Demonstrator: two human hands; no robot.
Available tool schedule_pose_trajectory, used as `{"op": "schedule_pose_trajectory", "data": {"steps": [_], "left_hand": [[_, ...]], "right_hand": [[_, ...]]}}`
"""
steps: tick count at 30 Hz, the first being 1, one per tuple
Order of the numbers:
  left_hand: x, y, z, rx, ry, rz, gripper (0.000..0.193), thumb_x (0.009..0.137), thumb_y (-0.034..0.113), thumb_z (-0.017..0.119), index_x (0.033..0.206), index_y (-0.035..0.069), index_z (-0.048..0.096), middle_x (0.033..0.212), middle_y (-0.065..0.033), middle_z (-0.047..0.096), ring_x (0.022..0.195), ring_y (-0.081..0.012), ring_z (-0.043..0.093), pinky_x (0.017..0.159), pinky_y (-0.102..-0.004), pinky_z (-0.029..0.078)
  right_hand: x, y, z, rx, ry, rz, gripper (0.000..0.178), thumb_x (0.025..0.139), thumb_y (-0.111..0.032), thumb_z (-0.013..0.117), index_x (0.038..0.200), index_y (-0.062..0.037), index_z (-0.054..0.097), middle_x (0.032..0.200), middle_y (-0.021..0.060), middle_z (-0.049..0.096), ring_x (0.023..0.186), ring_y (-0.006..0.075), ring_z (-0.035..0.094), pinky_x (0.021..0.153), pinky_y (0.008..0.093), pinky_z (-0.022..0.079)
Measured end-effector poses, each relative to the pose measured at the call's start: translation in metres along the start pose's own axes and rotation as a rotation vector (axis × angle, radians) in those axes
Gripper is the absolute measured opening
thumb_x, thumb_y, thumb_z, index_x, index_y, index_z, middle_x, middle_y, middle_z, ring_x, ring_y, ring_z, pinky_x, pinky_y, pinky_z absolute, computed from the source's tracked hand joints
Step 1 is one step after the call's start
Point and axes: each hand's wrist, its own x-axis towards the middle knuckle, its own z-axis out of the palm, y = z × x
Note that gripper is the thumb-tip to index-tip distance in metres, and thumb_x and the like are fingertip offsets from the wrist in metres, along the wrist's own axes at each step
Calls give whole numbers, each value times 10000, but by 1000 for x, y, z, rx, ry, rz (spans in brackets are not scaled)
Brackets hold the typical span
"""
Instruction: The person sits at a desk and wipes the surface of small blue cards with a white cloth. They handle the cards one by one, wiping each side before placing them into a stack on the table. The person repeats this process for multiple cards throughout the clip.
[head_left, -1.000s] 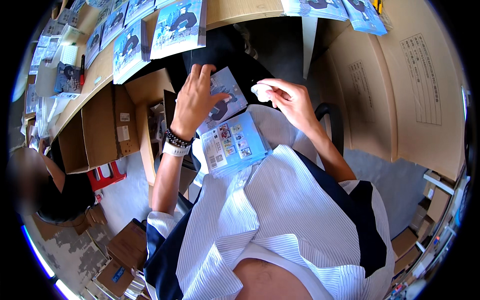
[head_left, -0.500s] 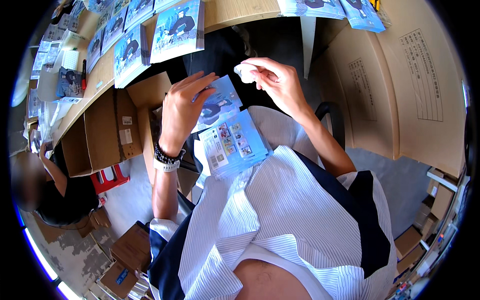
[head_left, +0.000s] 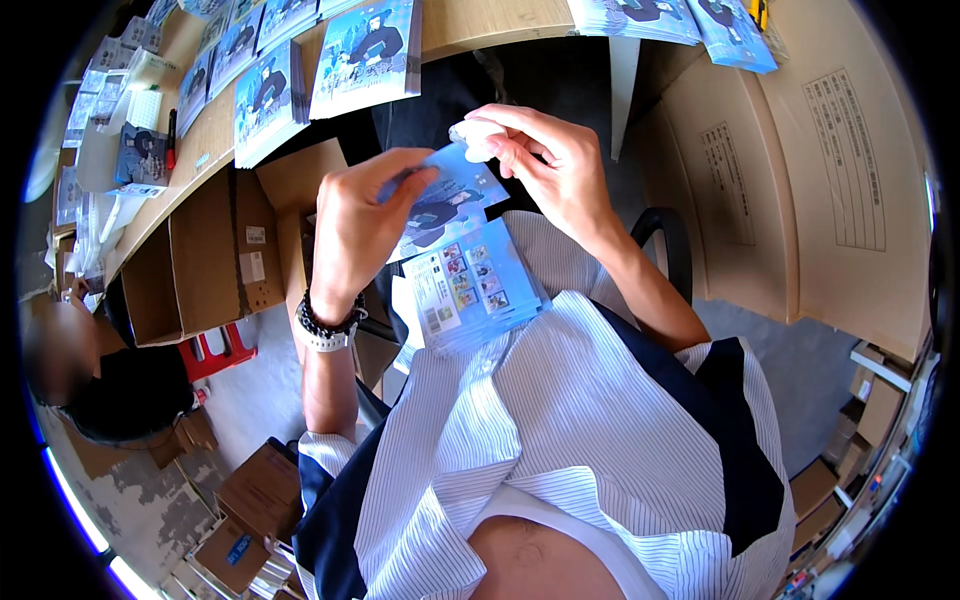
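Note:
My left hand grips a thin blue illustrated booklet by its left edge and holds it up in front of my chest. A beaded bracelet and a white watch sit on that wrist. My right hand pinches a small white crumpled piece against the booklet's top right corner. Below the hands a stack of similar blue booklets rests on my lap against my striped shirt, its back cover with small pictures facing up.
A wooden table ahead carries rows of blue booklets. Open cardboard boxes stand under it at the left, a large carton at the right. Another person sits low at the left. More boxes lie on the floor.
Both hands have lifted the booklet off the lap stack and up toward the table edge. The right hand has brought the white piece onto the booklet's top corner.

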Motion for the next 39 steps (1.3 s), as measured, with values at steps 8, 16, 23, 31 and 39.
{"op": "schedule_pose_trajectory", "data": {"steps": [8, 16, 23, 31, 39], "left_hand": [[-8, -31, -70, -455, 461, -145, 262, 905, 150, 766, 1121, 6, 732, 951, -75, 755, 841, -74, 666, 774, -219, 508], [-43, 11, -12, 202, -86, 176, 122, 868, 85, 754, 985, 57, 772, 916, -100, 767, 714, -233, 738, 627, -324, 577], [-81, 10, 19, 361, -393, 130, 263, 883, 61, 727, 1145, 86, 725, 1078, -89, 748, 931, -256, 726, 778, -337, 589], [-76, -3, 16, 266, -496, 157, 664, 897, 572, 634, 1277, 27, 631, 1274, -179, 657, 1173, -352, 630, 984, -461, 518], [1, -66, 53, 512, 28, 109, 585, 753, 287, 857, 1188, 28, 565, 1055, -133, 553, 1010, -313, 572, 881, -410, 474]], "right_hand": [[-57, 30, -12, -277, -292, 86, 280, 900, -29, 704, 1175, -79, 727, 886, 104, 730, 730, 220, 713, 609, 286, 569], [-67, 34, -40, -204, -5, 302, 264, 912, -42, 712, 1175, -30, 719, 986, 127, 755, 760, 157, 718, 626, 247, 567], [-69, 32, -38, -149, -31, 310, 259, 936, -59, 691, 1192, -27, 707, 917, 118, 739, 682, 131, 668, 594, 242, 527], [-68, 26, -35, -110, -59, 301, 259, 938, -35, 679, 1195, -17, 697, 935, 123, 740, 690, 128, 669, 605, 240, 530], [-68, 37, -24, -93, -77, 299, 254, 951, -58, 671, 1202, -29, 697, 923, 116, 740, 664, 118, 655, 585, 230, 522]]}}
